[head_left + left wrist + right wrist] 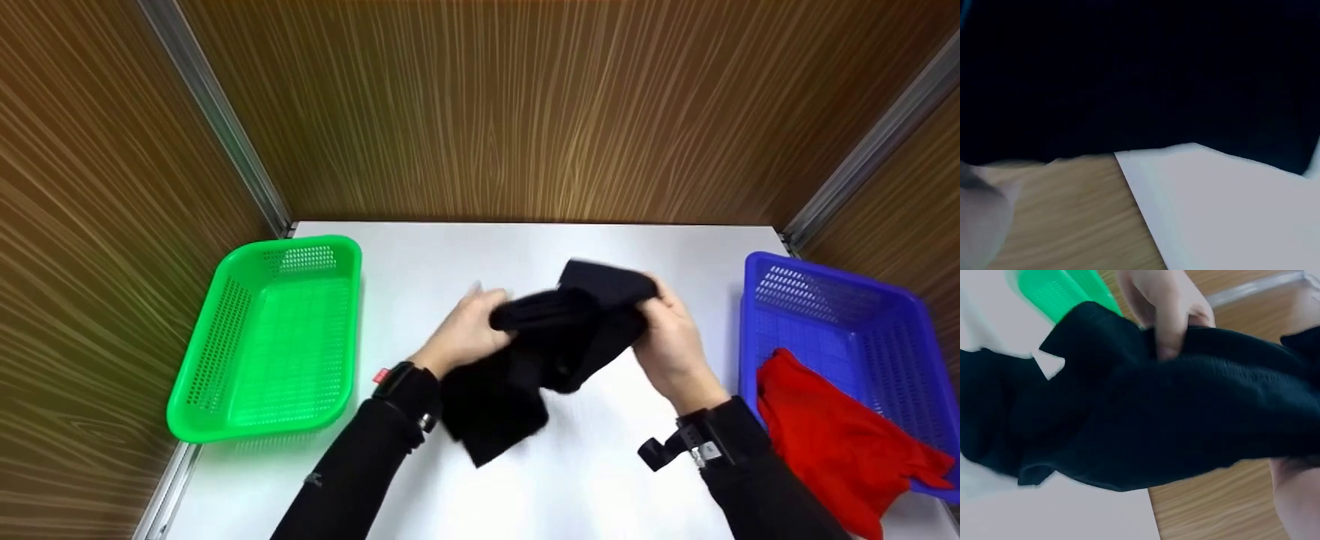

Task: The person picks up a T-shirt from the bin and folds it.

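Both hands hold a bunched black garment (517, 382) up over the white table. My left hand (472, 330) grips its left side; in the right wrist view the thumb of that left hand (1169, 326) presses onto the dark fabric (1100, 416). My right hand (673, 341) pinches the upper right end, its fingers partly hidden by the fabric. Loose folds hang down toward the table between the hands and below the left one. Dark fabric (1140, 73) fills the top of the left wrist view, with a blurred bit of a hand (982, 230) at the lower left.
On the left of the white table (420, 259) stands a green plastic basket (349, 330) with nothing in it. A blue basket (911, 330) stands on the right, a red cloth (840, 450) draped over its near side. Wood-grain panels (525, 112) enclose the table's back and sides.
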Available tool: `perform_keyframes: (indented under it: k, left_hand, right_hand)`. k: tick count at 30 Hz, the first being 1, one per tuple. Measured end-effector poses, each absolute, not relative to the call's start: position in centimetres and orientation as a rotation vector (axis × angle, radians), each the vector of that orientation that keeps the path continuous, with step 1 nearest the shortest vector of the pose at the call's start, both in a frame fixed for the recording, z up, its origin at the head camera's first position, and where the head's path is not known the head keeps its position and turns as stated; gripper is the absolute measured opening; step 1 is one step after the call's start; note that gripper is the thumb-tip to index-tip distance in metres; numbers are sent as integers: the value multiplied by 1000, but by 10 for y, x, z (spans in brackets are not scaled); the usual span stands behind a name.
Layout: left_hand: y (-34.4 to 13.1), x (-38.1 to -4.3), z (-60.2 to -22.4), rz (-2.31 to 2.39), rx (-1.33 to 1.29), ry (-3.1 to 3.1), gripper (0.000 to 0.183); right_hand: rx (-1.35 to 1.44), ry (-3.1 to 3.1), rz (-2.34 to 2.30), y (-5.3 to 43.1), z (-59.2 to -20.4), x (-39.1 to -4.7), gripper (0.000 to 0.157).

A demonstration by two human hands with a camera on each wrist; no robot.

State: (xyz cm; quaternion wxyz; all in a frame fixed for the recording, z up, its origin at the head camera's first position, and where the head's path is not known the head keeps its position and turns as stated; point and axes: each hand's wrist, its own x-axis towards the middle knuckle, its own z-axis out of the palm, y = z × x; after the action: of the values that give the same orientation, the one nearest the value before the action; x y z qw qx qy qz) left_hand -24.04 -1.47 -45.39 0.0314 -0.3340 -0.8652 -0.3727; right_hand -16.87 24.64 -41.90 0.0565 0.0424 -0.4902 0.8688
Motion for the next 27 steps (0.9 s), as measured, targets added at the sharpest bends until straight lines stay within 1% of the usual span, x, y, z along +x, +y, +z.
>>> perform_keyframes:
  k: [3, 5, 9, 12, 14, 17, 19, 22, 23, 27]
  left_hand:
    - [-25, -244, -450, -1328, -902, -2725, 25]
    - [-30, -245, -447, -1368, -854, -2761, 28]
    - [-35, -248, -441, -1236, -857, -2815, 34]
    - [-41, -249, -439, -1121, -828, -2836, 29]
    - [-44, -250, -441, -1122, -787, -2837, 27]
    - [-49, -252, -446, -1221, -726, -2867, 23]
    - [-50, -252, -449, -1326, -701, -2910, 24]
    - [-46, -250, -452, -1435, -768, -2987, 36]
    - [-43, -248, -453, -1461, -820, -2989, 45]
    - [-15, -237, -446, -1376, -1114, -2832, 93]
  right_hand:
    - [65, -1425, 2608, 254, -417, -170, 31]
    - [45, -1402, 2603, 258, -416, -171, 30]
    - [11, -1319, 2606, 264, -415, -172, 28]
    - [-21, -1251, 2575, 270, -413, -175, 28]
    - [-38, -1249, 2523, 276, -410, -175, 23]
    - [-34, -1316, 2446, 283, -405, -175, 13]
    - [-54, -1409, 2375, 284, -402, -174, 16]
    - [-107, -1582, 2295, 280, -400, -174, 21]
    - [-134, -1652, 2262, 277, -400, -174, 21]
    - [-173, -1962, 2168, 262, -405, -178, 18]
